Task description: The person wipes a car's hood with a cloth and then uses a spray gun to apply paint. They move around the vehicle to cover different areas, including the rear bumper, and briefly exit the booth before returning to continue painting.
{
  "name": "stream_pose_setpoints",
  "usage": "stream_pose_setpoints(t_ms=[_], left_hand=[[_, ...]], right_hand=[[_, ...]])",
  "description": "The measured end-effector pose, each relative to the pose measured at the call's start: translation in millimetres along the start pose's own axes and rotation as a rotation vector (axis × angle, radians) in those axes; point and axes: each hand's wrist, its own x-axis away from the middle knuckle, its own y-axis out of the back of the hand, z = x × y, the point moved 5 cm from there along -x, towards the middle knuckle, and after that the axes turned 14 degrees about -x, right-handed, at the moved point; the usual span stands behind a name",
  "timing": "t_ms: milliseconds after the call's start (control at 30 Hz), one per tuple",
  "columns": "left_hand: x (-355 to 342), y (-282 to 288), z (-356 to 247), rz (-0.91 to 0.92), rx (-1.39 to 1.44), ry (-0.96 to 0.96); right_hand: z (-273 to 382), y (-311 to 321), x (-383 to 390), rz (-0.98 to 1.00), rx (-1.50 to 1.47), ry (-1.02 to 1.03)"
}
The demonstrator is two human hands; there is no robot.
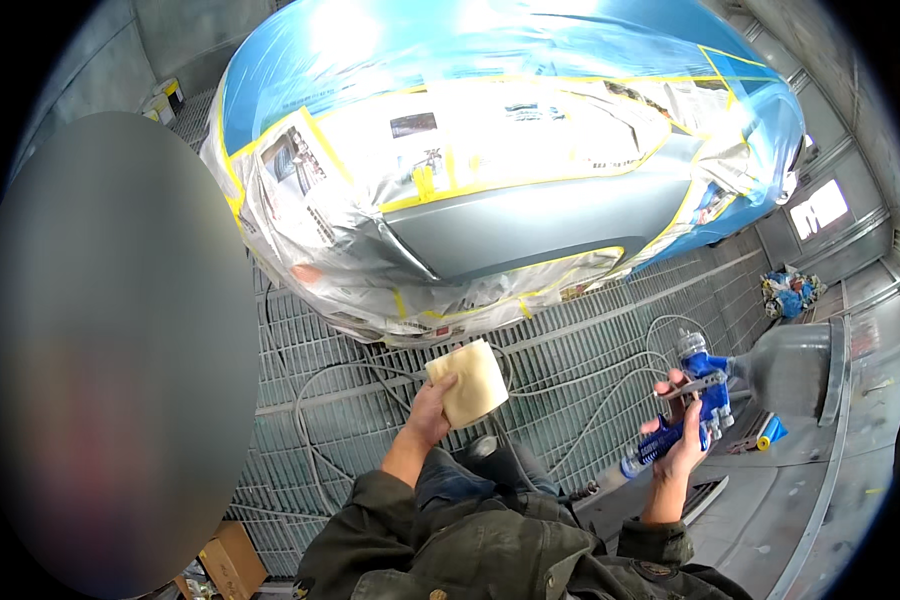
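Note:
My left hand [430, 412] is closed on a folded pale-yellow cloth [477, 385], thumb lying over its near side. A blue spray gun [711, 395] is in my right hand [682, 448], whose fingers wrap round the handle. The gun is tilted, and its grey translucent paint cup [785, 370] points to the right. Beyond both hands stands a car masked with newspaper [515, 135], yellow tape and blue plastic film [530, 40]. A silver-grey body panel [540, 225] shows between the masked areas. Neither hand touches the car.
Grey hoses [315, 440] loop across the grated floor [570, 350] around my feet. Crumpled waste [792, 292] lies by the right wall. A cardboard box [232, 565] sits at the lower left, and cans [165, 100] at the far left. A large blurred oval hides much of the left side.

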Motion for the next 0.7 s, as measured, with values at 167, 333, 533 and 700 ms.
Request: stream_pose_setpoints(t_ms=[167, 333, 533, 700], left_hand=[[32, -51, -6, 0.089, -0.671, -0.342], [80, -155, 17, 0.397, -0.87, -0.084], [108, -176, 42, 0.16, -1.058, -0.404], [152, -132, 34, 0.046, -0.738, -0.223]], right_hand=[[16, -6, -26, -0.032, -0.083, 0.026], [1, -15, -34, 0.181, -0.209, -0.214], [-13, -99, -7, 0.74, -0.228, -0.472], [-34, -164, 35, 1.025, -0.325, -0.754]])
